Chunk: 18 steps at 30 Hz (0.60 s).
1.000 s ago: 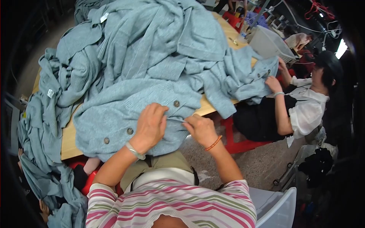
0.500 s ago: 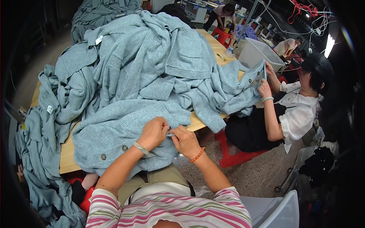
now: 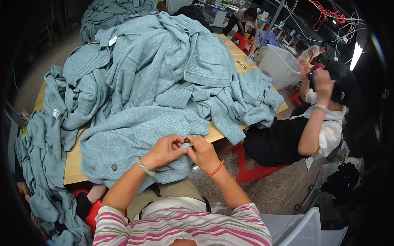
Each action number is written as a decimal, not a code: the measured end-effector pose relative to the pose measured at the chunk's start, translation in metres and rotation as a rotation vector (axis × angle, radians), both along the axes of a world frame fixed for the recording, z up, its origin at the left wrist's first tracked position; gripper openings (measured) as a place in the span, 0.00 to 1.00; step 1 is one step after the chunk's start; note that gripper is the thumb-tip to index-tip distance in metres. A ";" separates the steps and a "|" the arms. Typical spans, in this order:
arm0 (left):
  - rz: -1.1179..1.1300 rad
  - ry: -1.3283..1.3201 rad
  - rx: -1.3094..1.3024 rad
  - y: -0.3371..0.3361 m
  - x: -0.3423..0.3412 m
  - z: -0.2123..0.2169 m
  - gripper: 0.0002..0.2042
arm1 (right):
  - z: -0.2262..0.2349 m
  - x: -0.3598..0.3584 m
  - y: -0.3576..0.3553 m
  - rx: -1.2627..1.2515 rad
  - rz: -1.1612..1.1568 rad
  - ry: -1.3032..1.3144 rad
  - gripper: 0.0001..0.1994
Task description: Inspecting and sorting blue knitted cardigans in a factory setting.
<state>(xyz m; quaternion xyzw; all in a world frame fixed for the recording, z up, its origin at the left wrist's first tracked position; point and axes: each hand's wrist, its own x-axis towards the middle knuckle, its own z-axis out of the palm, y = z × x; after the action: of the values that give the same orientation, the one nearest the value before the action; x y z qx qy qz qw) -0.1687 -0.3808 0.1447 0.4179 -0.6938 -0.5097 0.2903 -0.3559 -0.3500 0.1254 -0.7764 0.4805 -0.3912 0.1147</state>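
A blue-grey knitted cardigan (image 3: 119,141) lies at the table's near edge and hangs over it towards my lap. My left hand (image 3: 166,151) is closed in a pinch on the cardigan's front edge, beside a dark button (image 3: 187,140). My right hand (image 3: 203,153) pinches the same edge from the other side, its fingertips at that button. The two hands almost touch. Another brown button (image 3: 114,167) shows on the cardigan, left of my left forearm. Part of the edge is hidden under my fingers.
A big heap of like cardigans (image 3: 152,61) covers most of the wooden table (image 3: 76,164). At the right a co-worker (image 3: 324,123) sits on a red stool (image 3: 246,168), both hands raised near the head. Small scissors (image 3: 241,64) and a grey bin (image 3: 279,67) are beyond.
My hands have shifted slightly down around the edge, and the button between them now shows. The co-worker has let go of a cardigan, now on the table, and raised both hands.
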 end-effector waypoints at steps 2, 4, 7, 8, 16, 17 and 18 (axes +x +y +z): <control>0.031 -0.047 -0.193 0.014 0.004 0.006 0.11 | 0.002 0.000 0.001 0.048 0.039 -0.038 0.18; 0.093 -0.060 -0.311 0.015 0.004 -0.006 0.10 | 0.005 0.002 0.001 0.097 0.083 -0.077 0.17; 0.182 -0.081 -0.416 0.019 0.005 -0.011 0.08 | 0.009 0.006 -0.001 0.062 0.136 -0.059 0.15; 0.192 -0.088 -0.416 0.019 0.005 -0.012 0.07 | 0.007 0.005 -0.002 0.053 0.147 -0.063 0.15; 0.204 -0.120 -0.544 0.019 -0.001 -0.022 0.05 | -0.003 0.005 0.002 0.017 0.093 -0.042 0.15; 0.211 -0.156 -0.545 0.019 -0.002 -0.019 0.05 | -0.004 0.004 0.004 0.033 0.080 -0.034 0.15; 0.213 -0.190 -0.547 0.018 -0.004 -0.018 0.04 | -0.005 0.005 0.005 0.022 0.071 -0.030 0.14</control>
<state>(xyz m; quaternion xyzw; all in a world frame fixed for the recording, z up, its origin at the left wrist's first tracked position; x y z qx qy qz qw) -0.1727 -0.3624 0.1270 0.4404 -0.7815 -0.2295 0.3777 -0.3511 -0.3453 0.1204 -0.7858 0.4552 -0.3930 0.1442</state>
